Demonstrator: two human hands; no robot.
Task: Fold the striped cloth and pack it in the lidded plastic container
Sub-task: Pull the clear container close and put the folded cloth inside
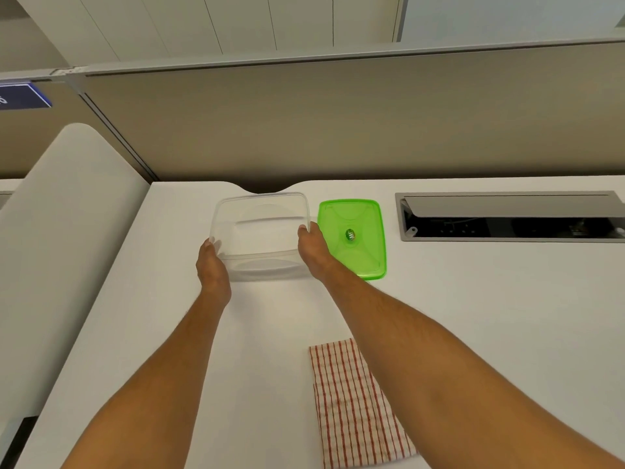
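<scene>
A clear plastic container (260, 211) stands open and empty on the white table, far centre. My left hand (212, 265) grips its left rim and my right hand (313, 250) grips its right rim. The green lid (358, 218) lies flat on the table just right of the container, partly behind my right hand. A red-and-white striped cloth (351, 411) lies folded into a narrow rectangle near the front edge, partly under my right forearm.
A recessed cable box (507, 216) with an open flap is set into the table at the far right. A beige partition rises behind the table. A pale padded surface (67, 231) runs along the left side.
</scene>
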